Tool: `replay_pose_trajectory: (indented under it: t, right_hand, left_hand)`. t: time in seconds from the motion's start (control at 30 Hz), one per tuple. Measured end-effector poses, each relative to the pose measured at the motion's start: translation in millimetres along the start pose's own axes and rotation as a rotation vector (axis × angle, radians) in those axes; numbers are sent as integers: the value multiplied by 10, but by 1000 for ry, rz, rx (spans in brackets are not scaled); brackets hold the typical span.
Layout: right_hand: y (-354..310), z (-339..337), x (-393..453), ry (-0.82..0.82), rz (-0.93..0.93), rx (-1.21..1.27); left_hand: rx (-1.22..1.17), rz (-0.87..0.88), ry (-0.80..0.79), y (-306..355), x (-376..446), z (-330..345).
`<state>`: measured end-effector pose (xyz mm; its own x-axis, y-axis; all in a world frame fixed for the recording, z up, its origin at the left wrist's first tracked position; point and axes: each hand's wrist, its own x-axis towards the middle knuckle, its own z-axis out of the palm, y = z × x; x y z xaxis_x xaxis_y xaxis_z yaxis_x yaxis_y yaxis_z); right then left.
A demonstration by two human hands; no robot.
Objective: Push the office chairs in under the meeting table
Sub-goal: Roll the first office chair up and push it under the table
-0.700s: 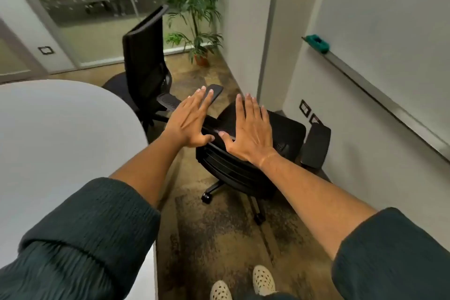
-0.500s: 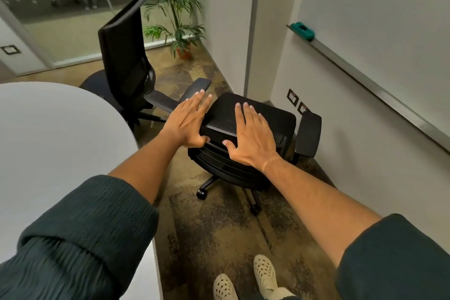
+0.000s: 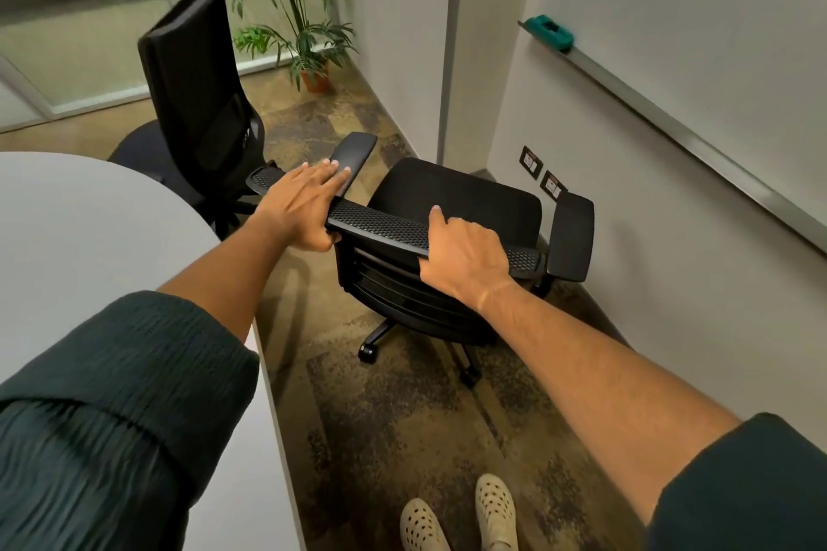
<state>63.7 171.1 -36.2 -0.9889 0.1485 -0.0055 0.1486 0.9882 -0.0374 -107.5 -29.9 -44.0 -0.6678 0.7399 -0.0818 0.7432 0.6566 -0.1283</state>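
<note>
A black mesh office chair (image 3: 461, 210) stands in front of me with its back toward me, away from the white meeting table (image 3: 89, 233) on my left. My left hand (image 3: 300, 204) grips the left end of the backrest's top edge, thumb under, fingers stretched over it toward the left armrest. My right hand (image 3: 465, 255) is curled over the top edge further right, knuckles up. A second black chair (image 3: 197, 89) stands beyond, at the table's far curve, its tall back upright.
A wall with two sockets (image 3: 541, 172) and a whiteboard ledge carrying a green eraser (image 3: 549, 30) runs close on the right. A potted plant (image 3: 300, 13) stands in the far corner by the glass partition. My shoes (image 3: 456, 514) are on patterned carpet behind the chair.
Both hands went from flat and open above the backrest to closed on its top edge. The view drew nearer to the chair and tilted downward.
</note>
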Motion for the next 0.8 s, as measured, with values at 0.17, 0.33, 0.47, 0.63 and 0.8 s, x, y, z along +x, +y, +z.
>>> replay_pose_trajectory:
  t: [0.17, 0.33, 0.47, 0.63, 0.8]
  right_hand:
    - [16, -25, -5, 3, -10, 28]
    - [25, -46, -36, -10, -23, 45]
    - [85, -25, -76, 2, -37, 31]
    - [124, -11, -186, -22, -62, 30]
    - [177, -30, -272, -46, -74, 5]
  left_hand:
    - [8, -11, -36, -147, 24, -6]
    - [-28, 0, 82, -81, -82, 29]
    - [-43, -39, 102, 6, -163, 90]
    - [-99, -89, 111, 175, -348, 109]
    - [-119, -143, 132, 355, -534, 120]
